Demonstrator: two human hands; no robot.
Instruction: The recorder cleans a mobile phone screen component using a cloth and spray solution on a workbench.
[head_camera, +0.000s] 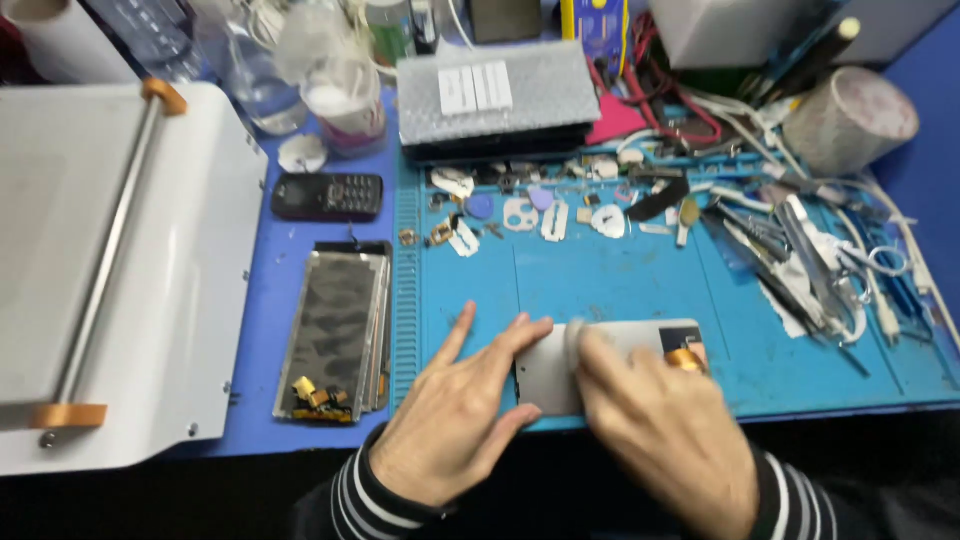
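Observation:
A grey phone back panel (640, 340) lies flat near the front edge of the blue work mat (620, 275). My left hand (462, 405) rests on the panel's left end with fingers spread, pinning it down. Over the middle of the panel, my right hand (665, 425) presses a small white pad (578, 338) against it. A small orange part (685, 358) shows at the panel's right end, beside my right hand.
A bare phone screen assembly (335, 330) lies left of the mat, with a black keypad phone (327, 196) behind it. A white machine (110, 270) fills the left. Tweezers and tools (800, 265) crowd the right; small parts (540, 210) and bottles (340, 95) sit behind.

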